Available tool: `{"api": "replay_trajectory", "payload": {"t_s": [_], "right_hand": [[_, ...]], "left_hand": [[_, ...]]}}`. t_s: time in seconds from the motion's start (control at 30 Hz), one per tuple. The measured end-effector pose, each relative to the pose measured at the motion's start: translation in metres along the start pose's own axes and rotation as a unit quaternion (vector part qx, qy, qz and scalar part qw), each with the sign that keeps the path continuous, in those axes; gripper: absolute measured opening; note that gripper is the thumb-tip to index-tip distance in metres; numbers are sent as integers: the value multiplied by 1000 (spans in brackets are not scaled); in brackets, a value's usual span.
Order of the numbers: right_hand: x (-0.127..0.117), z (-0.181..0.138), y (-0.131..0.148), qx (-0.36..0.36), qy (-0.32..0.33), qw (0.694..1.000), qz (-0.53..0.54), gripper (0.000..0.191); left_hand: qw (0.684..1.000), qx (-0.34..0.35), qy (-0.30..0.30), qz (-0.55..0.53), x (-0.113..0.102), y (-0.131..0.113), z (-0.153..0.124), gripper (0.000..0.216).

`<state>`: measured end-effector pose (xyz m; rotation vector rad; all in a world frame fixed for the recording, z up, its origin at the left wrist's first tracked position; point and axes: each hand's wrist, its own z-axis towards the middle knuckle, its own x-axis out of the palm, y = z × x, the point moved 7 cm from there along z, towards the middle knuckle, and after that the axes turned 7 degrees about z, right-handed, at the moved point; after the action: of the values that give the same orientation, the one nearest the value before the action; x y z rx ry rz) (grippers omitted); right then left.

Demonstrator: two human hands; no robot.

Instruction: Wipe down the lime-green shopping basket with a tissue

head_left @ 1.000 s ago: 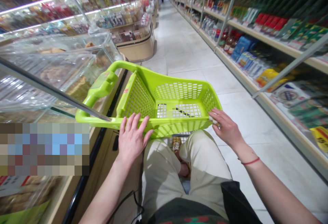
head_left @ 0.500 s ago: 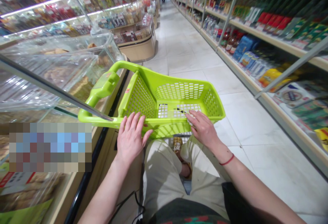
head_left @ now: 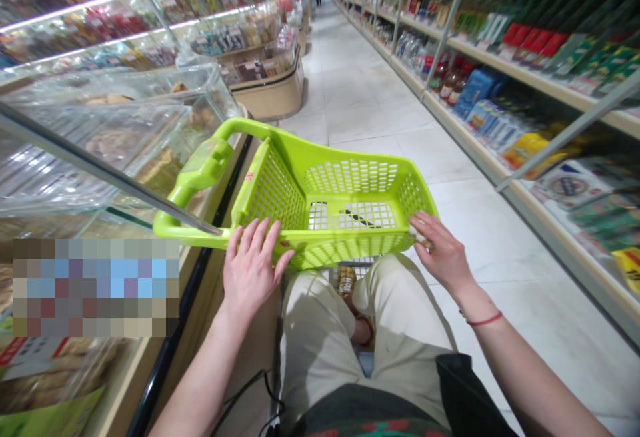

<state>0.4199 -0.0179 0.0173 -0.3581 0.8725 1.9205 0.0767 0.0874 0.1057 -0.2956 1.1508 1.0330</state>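
Pressing left hand (head_left: pixel 253 270) flat, fingers spread, on rim of glossy green lattice basket (head_left: pixel 350 177); sliding right hand (head_left: pixel 443 253), curled on white scrap (head_left: pixel 417 235), back from mid-rim to corner.

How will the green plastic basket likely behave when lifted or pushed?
The green basket probably lifts lightly: it looks empty and its walls are mesh. It seems stiff: the thick rim shows no bend under the left hand and right hand.

left hand (head_left: pixel 253 270) flat — right hand (head_left: pixel 443 253) curled
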Motion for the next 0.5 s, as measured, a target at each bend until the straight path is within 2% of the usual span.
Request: {"api": "replay_trajectory", "payload": {"t_s": [0.1, 0.23, 0.37, 0.5], "right_hand": [[11, 2, 17, -16, -3, 1000, -18, 63], [42, 17, 57, -49, 21, 998, -15, 64], [79, 41, 102, -66, 72, 995, 19, 59], [101, 59, 134, -68, 124, 988, 59, 55]], "left_hand": [[1000, 9, -10, -5, 0, 1, -1, 64], [1000, 12, -8, 20, 0, 3, -2, 60], [999, -12, -5, 37, -2, 7, -3, 52], [999, -20, -2, 25, -4, 10, -4, 50]]}}
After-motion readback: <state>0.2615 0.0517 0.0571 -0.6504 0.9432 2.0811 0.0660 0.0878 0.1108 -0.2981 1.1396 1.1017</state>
